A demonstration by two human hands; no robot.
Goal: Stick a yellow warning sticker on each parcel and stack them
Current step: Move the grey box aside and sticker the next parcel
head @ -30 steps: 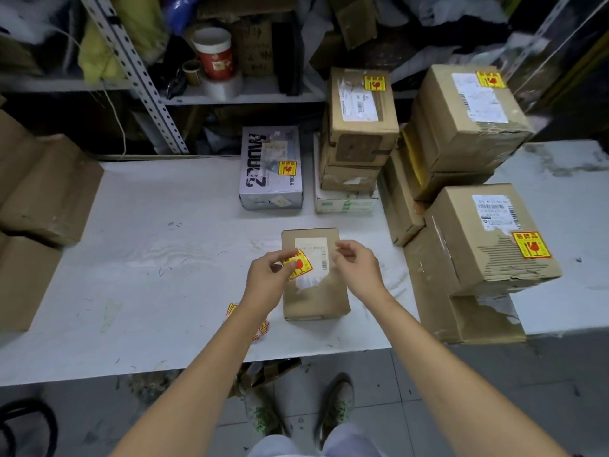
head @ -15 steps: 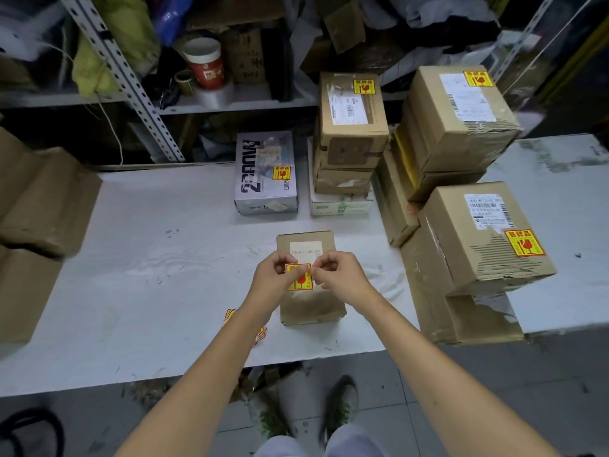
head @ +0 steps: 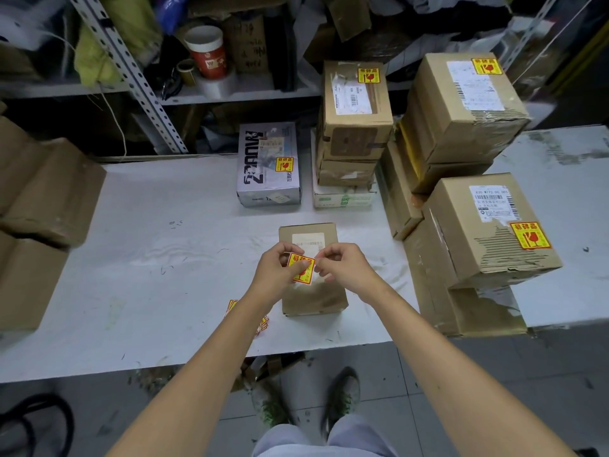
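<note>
over the parcel (head: 313, 300), yellow 易碎品 sticker (head: 300, 269)

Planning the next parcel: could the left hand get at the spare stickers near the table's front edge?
Probably yes, once freed: the left hand pinches a yellow sticker now, but the spare stickers lie just under its forearm, nothing standing between.

The yellow sticker (head: 300, 269), pinched between left hand (head: 275, 273) and right hand (head: 346, 268): red 易碎品 over a broken-glass sign. The carton (head: 461, 258) right of the right hand bears an identical mark, plus a shipping label (head: 492, 202) reading "830 W172-00 001"; smaller print illegible.
</note>
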